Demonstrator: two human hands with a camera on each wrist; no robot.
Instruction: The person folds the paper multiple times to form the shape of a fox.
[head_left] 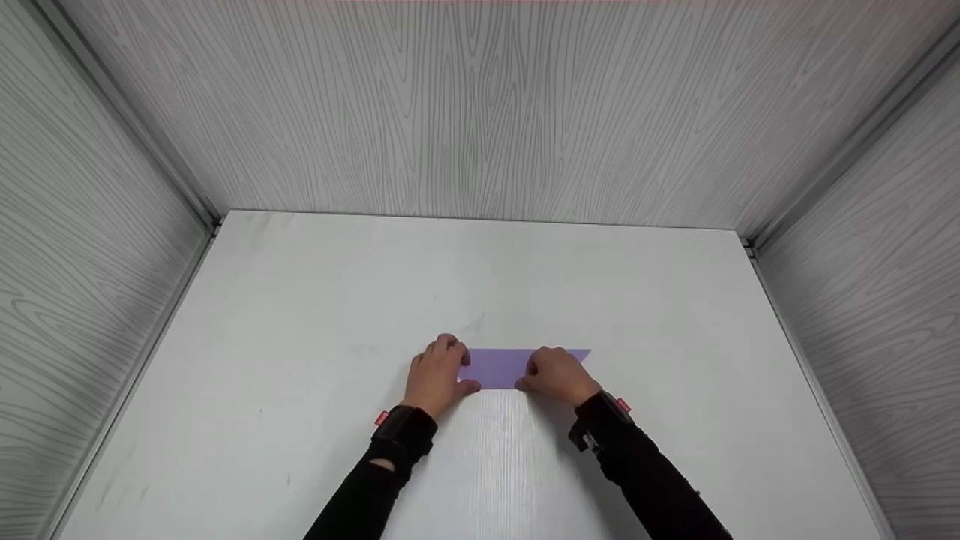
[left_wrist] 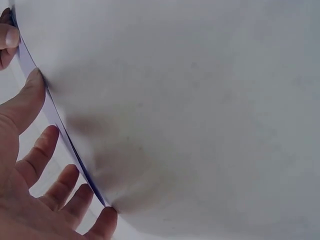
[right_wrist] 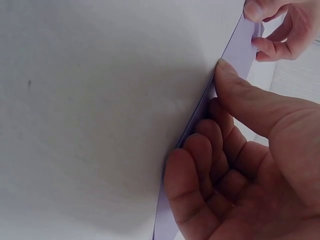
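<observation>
A folded strip of purple paper (head_left: 496, 369) lies flat on the white table, its right end slanting to a point. My left hand (head_left: 436, 376) rests at the strip's left end, thumb on the near edge and the other fingers spread loosely. In the left wrist view those fingers (left_wrist: 36, 156) touch the paper and table, and a thin dark gap shows along the paper's edge. Farther right, my right hand (head_left: 556, 375) holds the strip with thumb on the near edge and curled fingers (right_wrist: 202, 150) against the paper. Parts of the strip are hidden beneath both hands.
The white tabletop (head_left: 315, 300) extends around the paper. A grey wood-grain panel (head_left: 465, 112) stands at the back, with side panels at left (head_left: 82, 247) and right (head_left: 870, 247). Both wrists wear dark straps over black sleeves.
</observation>
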